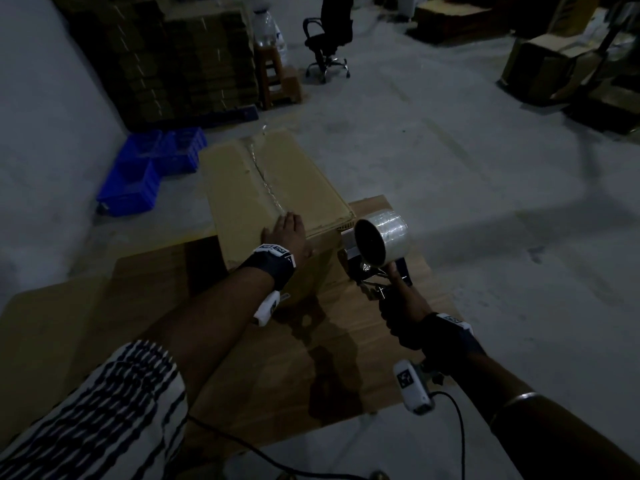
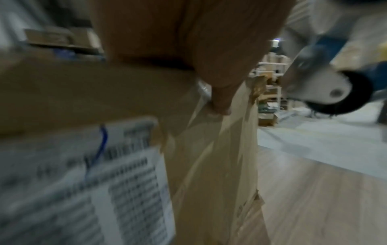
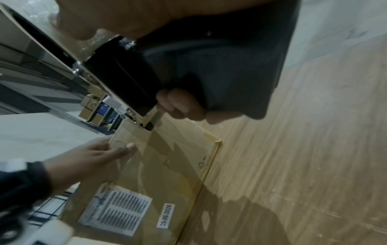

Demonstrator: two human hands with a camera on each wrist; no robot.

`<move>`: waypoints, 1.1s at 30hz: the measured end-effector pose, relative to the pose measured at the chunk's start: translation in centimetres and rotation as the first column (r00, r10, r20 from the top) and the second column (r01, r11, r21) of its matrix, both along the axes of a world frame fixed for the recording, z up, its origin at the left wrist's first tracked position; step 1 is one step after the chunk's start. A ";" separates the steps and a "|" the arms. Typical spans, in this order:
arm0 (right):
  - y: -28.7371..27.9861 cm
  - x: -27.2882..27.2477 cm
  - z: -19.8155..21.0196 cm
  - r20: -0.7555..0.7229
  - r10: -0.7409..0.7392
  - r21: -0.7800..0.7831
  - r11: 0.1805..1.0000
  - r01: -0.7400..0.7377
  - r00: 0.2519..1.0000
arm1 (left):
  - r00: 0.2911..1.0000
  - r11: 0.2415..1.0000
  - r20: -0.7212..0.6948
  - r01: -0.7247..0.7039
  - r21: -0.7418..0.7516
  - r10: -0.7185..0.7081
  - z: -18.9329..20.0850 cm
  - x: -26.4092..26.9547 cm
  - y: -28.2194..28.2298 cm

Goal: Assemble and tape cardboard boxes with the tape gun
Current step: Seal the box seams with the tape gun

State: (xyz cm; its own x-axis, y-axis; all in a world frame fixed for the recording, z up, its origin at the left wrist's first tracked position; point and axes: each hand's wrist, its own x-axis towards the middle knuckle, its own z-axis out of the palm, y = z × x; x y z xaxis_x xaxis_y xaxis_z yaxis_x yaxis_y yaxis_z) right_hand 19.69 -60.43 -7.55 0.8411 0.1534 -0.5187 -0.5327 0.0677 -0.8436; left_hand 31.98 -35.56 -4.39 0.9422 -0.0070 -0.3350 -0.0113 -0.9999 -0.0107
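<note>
Fingers [image 3: 180, 106] grip 1 tape gun [image 1: 377, 251]; 1 box [image 1: 273, 188].

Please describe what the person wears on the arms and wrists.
Both wrists carry dark bands with white marker tags and a white camera unit below; a black cable leaves the right one. A bangle circles the right forearm; a black-and-white patterned sleeve covers the left.

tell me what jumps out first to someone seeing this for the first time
The shiny clear roll on the tape gun stands out, gripped by the right hand just off the near right corner of the cardboard box. The left hand lies flat on the box's near edge, at the end of a glinting tape seam. Bright blue crates sit on the floor to the left.
</note>
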 end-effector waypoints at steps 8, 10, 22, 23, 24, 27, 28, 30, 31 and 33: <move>-0.8 0.2 0.8 -0.032 0.016 0.037 0.999 -0.015 0.999 | 0.999 0.999 0.038 0.034 -0.009 -0.033 -0.2 -0.3 0.3; -1.0 0.3 0.8 -0.046 0.014 0.046 0.999 -0.011 0.999 | 0.997 0.999 0.067 0.045 0.004 -0.045 -0.4 -0.4 0.3; -0.7 1.9 4.3 0.073 0.159 0.134 0.977 -0.168 0.985 | 0.988 0.988 0.044 0.152 -0.040 -0.150 -0.5 -1.9 1.5; -0.5 2.0 4.7 0.080 0.175 0.122 0.975 -0.184 0.981 | 0.986 0.985 0.038 0.165 -0.052 -0.163 -0.4 -2.3 1.7; -0.3 2.2 4.9 0.085 0.183 0.112 0.975 -0.192 0.979 | 0.982 0.981 0.031 0.189 -0.050 -0.188 -0.3 -2.8 1.9; 0.6 2.4 5.7 0.084 0.205 0.094 0.973 -0.212 0.975 | 0.955 0.955 -0.005 0.296 0.019 -0.296 0.2 -4.1 2.5; 1.1 2.4 5.9 0.081 0.215 0.086 0.971 -0.222 0.973 | 0.948 0.947 -0.013 0.318 0.035 -0.318 0.3 -4.5 2.9; 1.8 2.3 6.4 0.081 0.236 0.070 0.968 -0.241 0.969 | 0.931 0.930 -0.039 0.365 0.049 -0.364 0.4 -5.3 3.4; 2.3 2.2 6.7 0.081 0.246 0.061 0.966 -0.251 0.966 | 0.921 0.919 -0.036 0.390 0.066 -0.388 0.2 -5.7 3.9; 3.4 2.2 7.2 0.078 0.263 0.051 0.962 -0.267 0.962 | 0.901 0.895 0.012 0.430 0.116 -0.434 -0.3 -6.2 5.0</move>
